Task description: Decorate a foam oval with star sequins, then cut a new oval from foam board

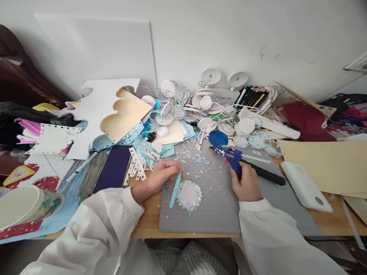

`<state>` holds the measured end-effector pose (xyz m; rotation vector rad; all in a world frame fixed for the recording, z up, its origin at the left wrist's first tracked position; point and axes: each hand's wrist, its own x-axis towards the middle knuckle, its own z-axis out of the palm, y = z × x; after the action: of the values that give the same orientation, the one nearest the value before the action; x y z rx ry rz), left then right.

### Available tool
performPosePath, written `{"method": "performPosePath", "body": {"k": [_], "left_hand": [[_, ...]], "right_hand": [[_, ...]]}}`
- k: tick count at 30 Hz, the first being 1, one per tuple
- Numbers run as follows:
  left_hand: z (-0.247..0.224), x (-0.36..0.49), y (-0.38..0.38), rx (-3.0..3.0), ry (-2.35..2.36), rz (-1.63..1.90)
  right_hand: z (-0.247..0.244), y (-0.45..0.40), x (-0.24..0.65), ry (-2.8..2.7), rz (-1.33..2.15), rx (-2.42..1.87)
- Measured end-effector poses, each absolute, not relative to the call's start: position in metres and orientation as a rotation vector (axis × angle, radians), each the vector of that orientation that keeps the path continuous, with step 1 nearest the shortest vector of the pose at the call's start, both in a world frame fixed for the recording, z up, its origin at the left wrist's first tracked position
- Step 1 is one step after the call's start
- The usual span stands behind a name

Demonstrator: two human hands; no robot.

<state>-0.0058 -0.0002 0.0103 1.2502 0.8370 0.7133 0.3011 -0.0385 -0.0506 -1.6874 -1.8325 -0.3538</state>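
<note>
My left hand (164,175) has its fingers closed at the upper end of a teal strip (173,196), at the left part of the grey cutting mat (218,217). Just right of the strip lies a round pale disc (187,193) edged with small white, yellow and blue stars. My right hand (247,181) is wrapped round the handle of a blue glue gun (235,165), whose nozzle points left over the mat. Loose small stars (197,160) are scattered beyond the disc. Beside the gun's nozzle sits a round blue lid (218,138).
Star-trimmed discs (177,110) and white cups are heaped at the back. Cut paper (126,114), wire stems (93,173) and a paper tub (23,206) fill the left. At the right are a black-handled tool (266,174), a white device (306,187) and cream card (329,164).
</note>
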Motion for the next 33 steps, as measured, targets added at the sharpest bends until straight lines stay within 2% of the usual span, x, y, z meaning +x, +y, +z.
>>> {"method": "performPosePath", "body": {"k": [11, 17, 21, 25, 29, 33], "left_hand": [[0.005, -0.005, 0.000, 1.249, 0.831, 0.748], [0.006, -0.003, -0.001, 1.226, 0.831, 0.803], [0.007, -0.002, -0.001, 1.205, 0.830, 0.829], [0.007, -0.001, 0.000, 1.176, 0.812, 0.861], [0.007, -0.001, 0.001, 1.134, 0.795, 0.877], [0.006, -0.001, 0.001, 1.109, 0.780, 0.879]], "right_hand": [[-0.047, -0.043, 0.301, -1.735, -0.308, -1.646], [-0.025, -0.081, 0.274, -1.566, -0.471, -1.472], [0.000, -0.098, 0.240, -1.837, -0.315, -1.310], [0.030, -0.081, 0.206, -2.132, -0.174, -1.017], [0.046, -0.049, 0.178, -2.424, -0.294, -0.800], [0.046, -0.029, 0.163, -2.472, -0.421, -0.701]]}}
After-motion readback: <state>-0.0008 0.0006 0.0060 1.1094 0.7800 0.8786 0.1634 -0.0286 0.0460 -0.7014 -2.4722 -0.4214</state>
